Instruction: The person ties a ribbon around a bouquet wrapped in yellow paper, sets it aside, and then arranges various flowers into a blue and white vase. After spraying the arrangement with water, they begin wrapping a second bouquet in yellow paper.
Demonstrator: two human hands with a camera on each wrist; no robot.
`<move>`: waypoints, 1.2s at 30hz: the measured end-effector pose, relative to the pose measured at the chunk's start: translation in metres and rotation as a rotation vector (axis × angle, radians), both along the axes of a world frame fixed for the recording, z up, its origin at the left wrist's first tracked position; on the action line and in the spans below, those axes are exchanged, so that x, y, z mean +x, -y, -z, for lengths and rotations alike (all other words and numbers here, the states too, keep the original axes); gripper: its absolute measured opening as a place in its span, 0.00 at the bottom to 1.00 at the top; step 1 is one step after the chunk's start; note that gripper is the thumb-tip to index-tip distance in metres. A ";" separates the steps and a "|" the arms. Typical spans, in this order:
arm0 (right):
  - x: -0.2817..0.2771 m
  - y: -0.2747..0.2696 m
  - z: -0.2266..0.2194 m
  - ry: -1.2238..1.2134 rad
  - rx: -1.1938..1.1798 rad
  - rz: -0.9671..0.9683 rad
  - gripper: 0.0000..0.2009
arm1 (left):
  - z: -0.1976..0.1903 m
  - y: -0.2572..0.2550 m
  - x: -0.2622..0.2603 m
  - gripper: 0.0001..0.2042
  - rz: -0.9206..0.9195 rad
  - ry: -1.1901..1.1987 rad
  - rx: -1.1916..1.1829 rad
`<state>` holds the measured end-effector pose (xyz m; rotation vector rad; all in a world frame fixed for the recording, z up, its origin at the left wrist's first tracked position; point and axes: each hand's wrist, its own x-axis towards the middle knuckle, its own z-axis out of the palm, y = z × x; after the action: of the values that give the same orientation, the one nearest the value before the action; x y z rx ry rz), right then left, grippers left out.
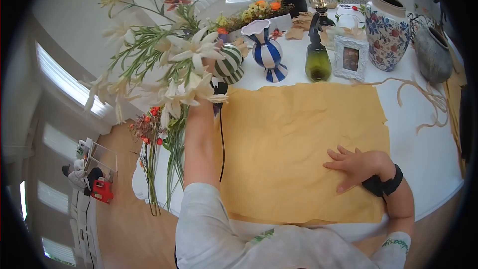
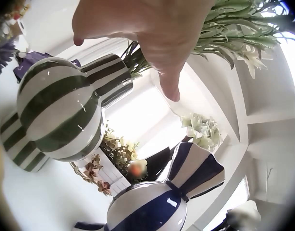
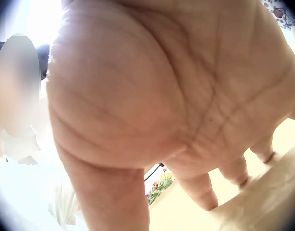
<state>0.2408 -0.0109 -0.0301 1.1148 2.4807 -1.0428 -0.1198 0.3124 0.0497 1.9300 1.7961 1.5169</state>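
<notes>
In the head view, my left arm reaches forward and the left hand (image 1: 208,65) is mostly hidden behind white lilies (image 1: 195,50). The left wrist view has the left hand (image 2: 154,29) over green stems (image 2: 137,61) at the neck of a green-and-white striped vase (image 2: 61,110), thumb pointing down; I cannot tell whether its hidden fingers grip them. A blue-and-white striped vase (image 1: 267,55) stands to its right. My right hand (image 1: 356,167) rests with spread fingers on a large sheet of yellow paper (image 1: 294,134); its palm (image 3: 186,96) fills the right wrist view.
Loose flowers (image 1: 148,159) lie left of the paper. Behind it stand a green bottle (image 1: 317,62), a white picture frame (image 1: 350,59), a floral vase (image 1: 388,32) and a grey vase (image 1: 432,55). Raffia strands (image 1: 430,99) lie at right. A person (image 1: 79,179) sits far left.
</notes>
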 end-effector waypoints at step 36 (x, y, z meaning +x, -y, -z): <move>0.001 -0.004 0.001 -0.037 -0.029 0.022 0.36 | -0.115 -0.041 -0.011 0.06 0.245 0.829 0.355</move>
<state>0.2416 -0.0066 -0.0310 1.1269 2.4788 -1.1110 -0.1310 0.3534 0.1646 1.2237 0.9536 2.1808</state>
